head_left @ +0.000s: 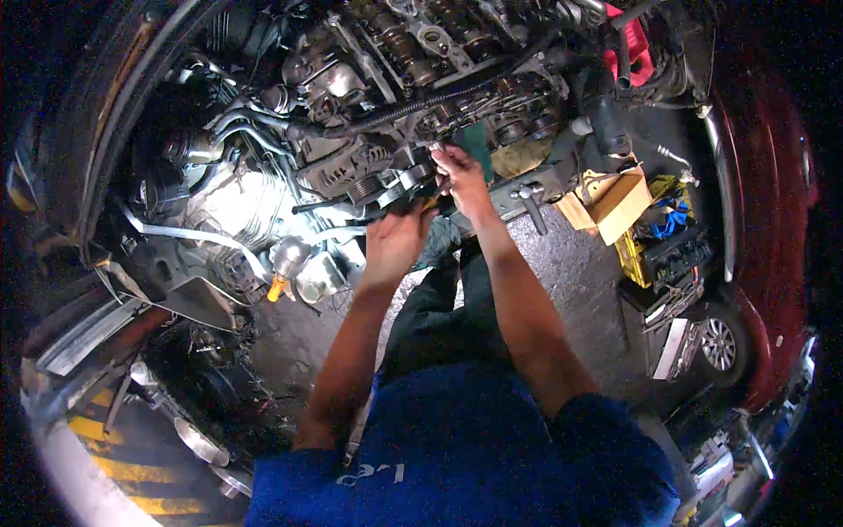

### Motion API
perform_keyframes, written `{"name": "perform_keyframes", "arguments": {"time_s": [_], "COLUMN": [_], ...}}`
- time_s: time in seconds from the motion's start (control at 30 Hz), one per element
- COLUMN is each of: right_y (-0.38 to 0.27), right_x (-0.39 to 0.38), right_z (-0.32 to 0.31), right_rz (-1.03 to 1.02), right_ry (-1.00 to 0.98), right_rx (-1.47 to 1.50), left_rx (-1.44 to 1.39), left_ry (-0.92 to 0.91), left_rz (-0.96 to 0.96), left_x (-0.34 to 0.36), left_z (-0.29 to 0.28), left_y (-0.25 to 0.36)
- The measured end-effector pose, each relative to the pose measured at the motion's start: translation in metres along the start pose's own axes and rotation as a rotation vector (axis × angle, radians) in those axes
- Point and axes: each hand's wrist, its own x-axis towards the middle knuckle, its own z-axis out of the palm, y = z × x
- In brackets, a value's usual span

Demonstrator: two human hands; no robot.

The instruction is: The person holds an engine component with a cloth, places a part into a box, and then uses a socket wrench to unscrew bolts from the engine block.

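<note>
Head view: the left hand (393, 239) curls its fingers around a dark long-handled tool (351, 206) lying across the engine's (369, 105) front edge. The right hand (458, 176) presses on the engine beside the alternator (351, 169) (its grip cannot be told). A cardboard box (610, 204) sits right.

A cardboard box (608, 204) sits open at the right — beside it a yellow tool case (652, 246) with blue items inside. A red car (773, 220) stands at the far right, its wheel (718, 344) visible. At the lower left are yellow-black floor stripes (132, 457) — and a work lamp (285, 262) shines near the grey floor (571, 263).
</note>
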Motion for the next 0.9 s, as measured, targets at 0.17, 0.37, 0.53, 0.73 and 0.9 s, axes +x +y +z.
{"name": "perform_keyframes", "arguments": {"time_s": [0.17,0.37,0.53,0.73,0.9], "right_y": [0.001,-0.002,0.002,-0.009,-0.001], "right_x": [0.011,0.005,0.007,0.0,0.01], "right_z": [0.011,0.014,0.008,0.001,0.011], "right_rz": [-0.123,-0.246,-0.407,-0.192,-0.149], "right_ry": [-0.084,0.06,0.123,-0.05,-0.087], "right_rx": [-0.039,-0.267,-0.272,-0.082,0.003], "left_rx": [0.063,0.161,0.268,0.107,0.111], "left_ry": [-0.02,-0.387,-0.499,-0.468,-0.426], "left_rz": [0.029,-0.145,-0.145,0.092,0.154], "left_x": [0.003,0.039,0.057,0.063,0.053], "left_z": [0.016,0.009,0.025,0.017,0.014], "left_y": [-0.02,-0.02,-0.02,-0.026,-0.022]}}
